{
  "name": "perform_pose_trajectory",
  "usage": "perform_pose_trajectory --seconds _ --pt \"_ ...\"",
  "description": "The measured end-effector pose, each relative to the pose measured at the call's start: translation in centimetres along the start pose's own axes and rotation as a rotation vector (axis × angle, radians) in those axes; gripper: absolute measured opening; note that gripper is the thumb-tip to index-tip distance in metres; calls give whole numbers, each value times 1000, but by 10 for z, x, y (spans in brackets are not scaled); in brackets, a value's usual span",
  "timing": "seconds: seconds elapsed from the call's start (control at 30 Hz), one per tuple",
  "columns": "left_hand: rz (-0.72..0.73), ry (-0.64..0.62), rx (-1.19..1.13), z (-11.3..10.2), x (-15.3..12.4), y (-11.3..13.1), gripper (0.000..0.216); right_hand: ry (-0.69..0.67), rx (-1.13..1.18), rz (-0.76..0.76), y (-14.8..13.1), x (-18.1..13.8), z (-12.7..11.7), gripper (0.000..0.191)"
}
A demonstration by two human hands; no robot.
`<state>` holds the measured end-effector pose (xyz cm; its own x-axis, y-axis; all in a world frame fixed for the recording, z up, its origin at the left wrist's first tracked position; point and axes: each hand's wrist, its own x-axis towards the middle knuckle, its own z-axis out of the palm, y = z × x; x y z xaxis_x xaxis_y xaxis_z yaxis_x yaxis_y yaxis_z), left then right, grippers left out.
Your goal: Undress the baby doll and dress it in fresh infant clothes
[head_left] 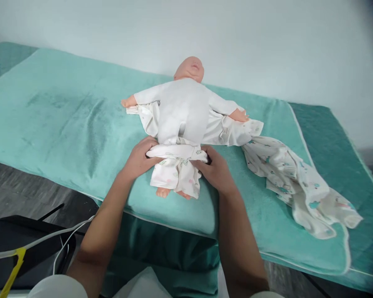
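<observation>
A baby doll (pixel 186 107) with a white cloth body lies on its back, arms spread, its head toward the wall. Small patterned baby pants (pixel 164 174) cover its legs, with the feet showing below the cuffs. At the waistband, my left hand (pixel 143 157) grips the left side between thumb and fingers. My right hand (pixel 214 167) pinches the opposite side of the waistband, its fingertips partly hidden in the cloth. Under the doll's arms and back lies a spread white baby shirt (pixel 230 129).
A crumpled patterned baby garment or cloth (pixel 294 182) lies to the right on the green bed cover (pixel 59 111). The white wall (pixel 267 45) runs behind. At lower left are a black chair-like object (pixel 25 244) and a white cable (pixel 49 236) with yellow tape.
</observation>
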<state>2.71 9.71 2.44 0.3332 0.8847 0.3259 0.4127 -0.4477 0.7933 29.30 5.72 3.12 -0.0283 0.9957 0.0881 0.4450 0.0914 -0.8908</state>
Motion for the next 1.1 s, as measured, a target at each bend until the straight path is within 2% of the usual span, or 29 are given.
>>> perform_pose_trajectory --seconds 0.07,0.13,0.23,0.3,0.37,0.43,0.53,0.63,0.77,0.97,1.1 --pt "-1 -28 -48 -1 -9 0 35 -87 10 -11 2 -5 -5 38" --pt "12 -52 -86 -3 -23 1 55 -134 25 -36 4 -14 -8 55" --pt "59 -144 -74 -5 -44 6 106 -159 12 -105 10 -31 -7 93" --pt "83 -223 -25 -4 -54 11 132 -169 -35 -181 14 -42 -3 121" --pt "114 -260 36 -1 -60 14 143 -173 -98 -255 17 -50 1 139" --pt "151 -234 102 5 -63 16 143 -171 -155 -287 18 -56 5 148" --pt "179 -146 205 16 -62 16 130 -137 -188 -285 15 -58 9 148" --pt "161 -119 243 22 -58 15 119 -81 -185 -263 10 -57 12 136" --pt "134 -116 199 22 -52 17 117 -37 -190 -240 6 -58 14 124" --pt "127 -177 141 16 -55 19 131 2 -211 -290 7 -59 16 110" --pt "137 -110 176 20 -58 19 114 53 -255 -323 9 -58 19 99"
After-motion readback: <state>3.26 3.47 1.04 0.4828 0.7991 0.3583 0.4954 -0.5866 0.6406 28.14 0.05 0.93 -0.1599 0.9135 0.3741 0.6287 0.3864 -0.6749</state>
